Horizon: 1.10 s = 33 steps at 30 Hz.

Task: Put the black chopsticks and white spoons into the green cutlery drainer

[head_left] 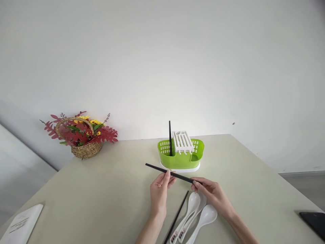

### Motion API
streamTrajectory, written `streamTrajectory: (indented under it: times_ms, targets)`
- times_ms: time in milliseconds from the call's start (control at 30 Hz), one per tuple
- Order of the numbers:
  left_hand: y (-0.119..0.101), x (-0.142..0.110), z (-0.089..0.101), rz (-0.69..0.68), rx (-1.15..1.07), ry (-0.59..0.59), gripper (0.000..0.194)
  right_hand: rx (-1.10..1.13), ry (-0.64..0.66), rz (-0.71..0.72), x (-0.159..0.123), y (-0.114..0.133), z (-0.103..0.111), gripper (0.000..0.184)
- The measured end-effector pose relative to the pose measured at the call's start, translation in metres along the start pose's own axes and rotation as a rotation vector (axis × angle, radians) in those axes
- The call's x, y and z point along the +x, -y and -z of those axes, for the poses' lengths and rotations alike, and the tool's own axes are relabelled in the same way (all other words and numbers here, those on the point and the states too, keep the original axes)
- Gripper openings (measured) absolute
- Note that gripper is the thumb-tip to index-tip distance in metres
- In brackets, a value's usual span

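Between my two hands a black chopstick (181,177) is held above the table, slanting down to the right. My left hand (161,189) pinches it near its middle, thumb on top. At its right end my right hand (210,192) grips it between thumb and fingers. Just beyond stands a green cutlery holder (182,161) with a white slotted rack (182,140) on top. Black chopsticks (170,139) stand upright in its left compartment. Below my hands lie another black chopstick (177,217) and three white spoons (208,215), partly overlapping.
A wicker basket (87,150) of artificial flowers (83,130) sits at the table's back left, by the wall. A white flat object with printed lines (22,223) lies at the left front. Near the right edge is a black phone-like object (313,222).
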<state>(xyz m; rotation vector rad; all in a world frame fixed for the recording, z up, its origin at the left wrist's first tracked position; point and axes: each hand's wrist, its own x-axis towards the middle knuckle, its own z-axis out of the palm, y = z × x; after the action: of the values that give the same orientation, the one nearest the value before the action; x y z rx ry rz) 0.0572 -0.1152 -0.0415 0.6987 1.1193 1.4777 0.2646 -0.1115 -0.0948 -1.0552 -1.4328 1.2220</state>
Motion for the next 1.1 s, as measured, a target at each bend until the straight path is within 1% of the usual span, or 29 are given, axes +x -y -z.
streamTrajectory:
  times_ms: [167, 300, 367, 433, 533, 667, 733, 800, 867, 967, 1033, 1100]
  targets:
    - [-0.009, 0.000, 0.003, -0.037, 0.084, 0.021, 0.045, 0.003, -0.006, 0.005, 0.000, 0.002, -0.002, 0.047]
    - [-0.020, 0.000, 0.007, -0.073, 0.112, 0.012, 0.044, 0.016, -0.024, 0.010, -0.001, 0.006, -0.005, 0.048]
    - [-0.027, -0.001, 0.008, -0.105, 0.138, 0.014, 0.043, 0.038, -0.010, 0.010, -0.002, 0.007, -0.005, 0.048]
    - [-0.038, 0.000, 0.008, -0.163, 0.182, 0.015, 0.041, 0.075, 0.014, 0.005, -0.003, 0.009, -0.005, 0.046]
    - [-0.069, 0.004, 0.008, -0.307, 0.245, -0.047, 0.040, 0.137, 0.017, 0.003, -0.002, 0.009, -0.003, 0.044]
    - [-0.129, 0.012, 0.004, -0.581, 0.310, -0.187, 0.041, 0.180, -0.030, 0.021, 0.001, 0.007, 0.000, 0.042]
    - [-0.154, 0.021, -0.002, -0.728, 0.371, -0.194, 0.039, 0.195, -0.039, 0.022, 0.002, 0.005, 0.001, 0.040]
    - [-0.168, 0.035, -0.009, -0.831, 0.455, -0.141, 0.036, 0.210, -0.036, 0.019, 0.003, 0.002, 0.001, 0.039]
    - [-0.169, 0.057, -0.017, -0.865, 0.560, -0.051, 0.034, 0.225, -0.030, 0.016, 0.004, 0.001, 0.000, 0.038]
    - [-0.154, 0.097, -0.025, -0.811, 0.759, 0.072, 0.031, 0.251, -0.033, 0.013, 0.006, 0.001, -0.001, 0.037]
    - [-0.140, 0.121, -0.029, -0.769, 0.868, 0.106, 0.030, 0.266, -0.041, 0.012, 0.007, 0.003, -0.001, 0.037]
    - [-0.129, 0.139, -0.032, -0.737, 0.922, 0.132, 0.030, 0.278, -0.048, 0.011, 0.008, 0.005, -0.001, 0.036]
